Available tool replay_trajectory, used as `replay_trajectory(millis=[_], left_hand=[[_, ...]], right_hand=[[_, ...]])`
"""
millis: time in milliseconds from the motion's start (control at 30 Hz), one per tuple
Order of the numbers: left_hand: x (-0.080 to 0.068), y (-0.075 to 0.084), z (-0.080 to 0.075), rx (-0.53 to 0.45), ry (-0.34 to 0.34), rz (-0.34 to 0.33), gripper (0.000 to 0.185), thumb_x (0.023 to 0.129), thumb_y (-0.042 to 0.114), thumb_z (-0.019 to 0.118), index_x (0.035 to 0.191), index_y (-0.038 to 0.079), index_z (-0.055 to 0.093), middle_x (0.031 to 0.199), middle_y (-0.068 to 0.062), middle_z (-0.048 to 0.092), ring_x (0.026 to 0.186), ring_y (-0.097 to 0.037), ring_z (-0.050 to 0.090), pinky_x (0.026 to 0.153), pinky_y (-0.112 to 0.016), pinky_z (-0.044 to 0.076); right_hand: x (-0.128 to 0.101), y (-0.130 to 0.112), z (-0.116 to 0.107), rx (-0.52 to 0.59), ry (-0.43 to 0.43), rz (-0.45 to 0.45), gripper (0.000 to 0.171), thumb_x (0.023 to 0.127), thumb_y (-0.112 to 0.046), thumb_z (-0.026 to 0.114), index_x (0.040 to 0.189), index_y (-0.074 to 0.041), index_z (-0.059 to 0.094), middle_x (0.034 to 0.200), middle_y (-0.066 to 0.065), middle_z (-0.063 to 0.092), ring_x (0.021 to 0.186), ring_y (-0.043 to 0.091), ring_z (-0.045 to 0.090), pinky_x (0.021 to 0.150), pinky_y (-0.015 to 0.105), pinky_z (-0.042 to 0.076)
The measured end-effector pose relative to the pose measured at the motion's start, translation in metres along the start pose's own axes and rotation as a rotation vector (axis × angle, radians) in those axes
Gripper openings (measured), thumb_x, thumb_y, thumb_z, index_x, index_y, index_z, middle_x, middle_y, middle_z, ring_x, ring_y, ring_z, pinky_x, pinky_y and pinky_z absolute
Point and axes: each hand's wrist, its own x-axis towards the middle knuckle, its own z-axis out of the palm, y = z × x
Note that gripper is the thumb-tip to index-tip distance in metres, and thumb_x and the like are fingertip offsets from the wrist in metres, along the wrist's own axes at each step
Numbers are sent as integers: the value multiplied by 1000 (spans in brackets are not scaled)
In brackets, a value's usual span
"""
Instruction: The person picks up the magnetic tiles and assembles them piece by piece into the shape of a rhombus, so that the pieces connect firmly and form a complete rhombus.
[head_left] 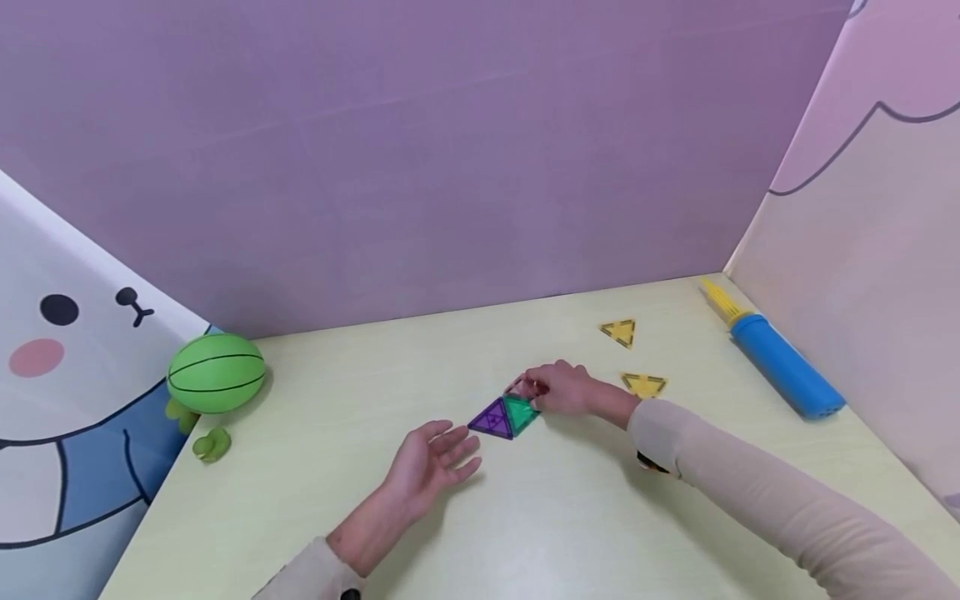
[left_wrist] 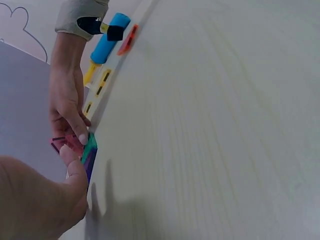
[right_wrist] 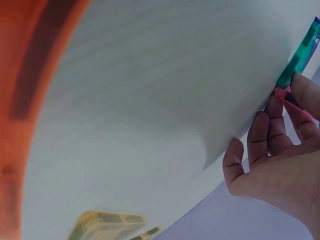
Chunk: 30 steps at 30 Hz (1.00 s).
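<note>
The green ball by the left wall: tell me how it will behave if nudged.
The green ball is round and sits on a smooth table, so it would probably roll freely. It looks like a light toy ball, likely easy to shift. The wall beside it should stop it going left.

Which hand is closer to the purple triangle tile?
Left. The left hand lies open just beside the purple tile, not touching it. The right hand pinches the pink tile, beyond the green tile.
</note>
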Motion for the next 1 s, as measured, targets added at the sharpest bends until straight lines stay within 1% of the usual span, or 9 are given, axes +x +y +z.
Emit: replay_trajectory(millis=[133,300,400,567,633,733,800,900,1000], left_hand=[[1,0,-3,59,-7,1,21,94,23,39,107,6,37,138,-24,31,128,-39,37,95,-46,45],[3,0,-6,61,-16,2,21,94,24,38,108,7,37,141,-24,29,131,-40,33,96,-46,43],[4,-1,-8,51,-21,9,25,94,24,39,112,6,35,141,-24,28,131,-39,32,100,-46,40],[4,-2,-9,36,-43,40,47,95,23,36,132,-2,19,142,-27,24,134,-39,27,107,-47,32],[5,-2,-9,27,-52,54,53,96,22,34,136,-4,12,143,-29,22,135,-39,25,108,-46,29],[7,-3,-6,10,-65,67,52,96,20,33,136,-6,12,142,-30,24,134,-39,27,109,-44,29],[10,-4,-4,19,-74,69,49,96,20,34,133,-6,17,139,-29,28,130,-38,33,109,-42,30],[11,-7,0,68,-68,73,41,95,19,38,127,-4,26,132,-26,39,124,-34,43,105,-40,36],[9,-7,2,116,-34,86,36,95,18,39,124,-1,29,129,-22,41,121,-34,45,101,-40,40]], right_hand=[[-1,-1,-2,-5,-2,-6,16,84,-28,63,99,-25,58,81,-6,54,82,17,44,72,36,29],[-2,-3,-3,-3,-8,0,22,84,-29,63,105,-26,59,84,-6,55,84,17,44,72,35,30],[-2,-2,-2,-5,-8,0,24,84,-29,63,107,-24,59,85,-6,56,84,17,44,72,35,30],[-2,0,0,-8,2,-8,19,84,-29,63,102,-24,59,80,-6,54,81,17,43,69,34,28],[-2,2,1,-9,11,-15,16,84,-27,63,99,-25,59,78,-6,53,79,17,43,69,34,28],[-2,2,1,-14,16,-18,15,83,-26,63,97,-24,58,77,-7,53,80,17,43,70,34,28],[-2,1,1,-10,17,-17,18,84,-26,63,101,-24,59,79,-7,54,81,17,44,71,35,29],[-3,-1,1,-7,14,-11,23,84,-27,63,107,-25,59,81,-6,55,82,17,43,72,36,30],[-3,-2,-1,-10,17,-13,24,84,-28,63,108,-25,59,81,-6,55,82,17,43,73,37,31]])
